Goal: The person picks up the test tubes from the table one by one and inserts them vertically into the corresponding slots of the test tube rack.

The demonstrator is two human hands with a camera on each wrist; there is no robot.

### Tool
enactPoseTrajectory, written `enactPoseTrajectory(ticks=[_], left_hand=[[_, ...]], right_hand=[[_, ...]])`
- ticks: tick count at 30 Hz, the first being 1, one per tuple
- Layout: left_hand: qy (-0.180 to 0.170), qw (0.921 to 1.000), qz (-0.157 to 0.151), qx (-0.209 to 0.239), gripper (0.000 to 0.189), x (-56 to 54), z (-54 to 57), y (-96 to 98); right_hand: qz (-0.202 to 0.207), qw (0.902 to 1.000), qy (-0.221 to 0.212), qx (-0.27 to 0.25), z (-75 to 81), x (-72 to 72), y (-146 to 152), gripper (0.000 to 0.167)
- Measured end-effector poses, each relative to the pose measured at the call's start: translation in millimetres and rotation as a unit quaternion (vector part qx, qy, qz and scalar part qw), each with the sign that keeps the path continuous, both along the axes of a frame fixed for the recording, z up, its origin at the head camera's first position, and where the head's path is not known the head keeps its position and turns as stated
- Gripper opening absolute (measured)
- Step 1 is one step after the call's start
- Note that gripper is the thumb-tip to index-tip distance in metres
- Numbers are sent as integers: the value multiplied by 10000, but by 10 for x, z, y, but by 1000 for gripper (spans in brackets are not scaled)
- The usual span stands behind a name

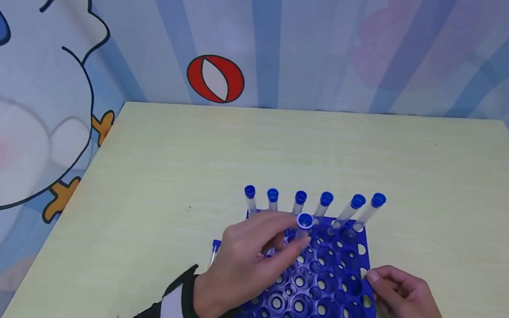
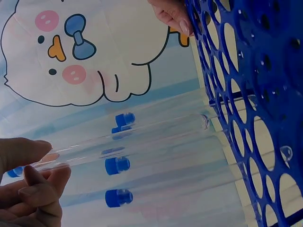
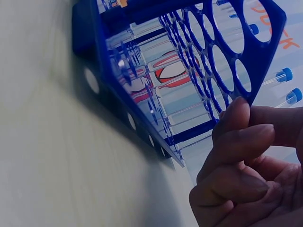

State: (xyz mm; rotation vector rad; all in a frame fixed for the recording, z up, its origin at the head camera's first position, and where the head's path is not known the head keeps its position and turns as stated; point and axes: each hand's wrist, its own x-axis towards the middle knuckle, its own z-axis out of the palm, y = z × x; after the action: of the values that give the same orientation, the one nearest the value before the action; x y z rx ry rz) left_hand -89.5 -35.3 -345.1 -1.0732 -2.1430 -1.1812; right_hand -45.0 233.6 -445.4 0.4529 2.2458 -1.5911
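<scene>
My left hand (image 1: 250, 264) pinches a clear test tube (image 1: 305, 224) near its blue cap, thumb on one side and fingers on the other. In the left wrist view the rounded bottom of this test tube (image 2: 165, 126) points at the top plate of the blue test tube rack (image 2: 258, 137). On the right, my other hand (image 1: 410, 304) grips the right edge of the rack (image 1: 370, 315) between thumb and forefinger. The right wrist view shows those fingertips (image 3: 239, 111) at the top plate's edge, the other fingers curled.
Several blue-capped tubes (image 1: 300, 197) stand in the rack's back row, some leaning. Another blue-capped tube (image 1: 215, 249) shows left of my left hand, partly hidden by it. The pale tabletop (image 1: 182, 157) meets a printed backdrop (image 1: 300, 47) behind.
</scene>
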Motion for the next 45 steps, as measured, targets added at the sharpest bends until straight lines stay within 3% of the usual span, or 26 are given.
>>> enactPoseTrajectory(ticks=[15,21,25,28,45], left_hand=[[-84,9980,-537,-313,15,-119,-12,488],[-62,9969,-680,-402,15,-160,-17,699],[-30,9965,-713,-433,16,-192,-45,807],[-70,9968,-698,-389,16,-218,-65,857],[-359,9954,-801,-384,16,-244,-207,960]], right_hand=[[22,9997,-234,-67,-12,-30,5,51],[87,9999,91,-112,-8,4,8,48],[184,9982,542,-150,-18,40,8,40],[272,9963,790,-220,-20,61,14,35],[257,9956,781,-443,2,61,30,35]])
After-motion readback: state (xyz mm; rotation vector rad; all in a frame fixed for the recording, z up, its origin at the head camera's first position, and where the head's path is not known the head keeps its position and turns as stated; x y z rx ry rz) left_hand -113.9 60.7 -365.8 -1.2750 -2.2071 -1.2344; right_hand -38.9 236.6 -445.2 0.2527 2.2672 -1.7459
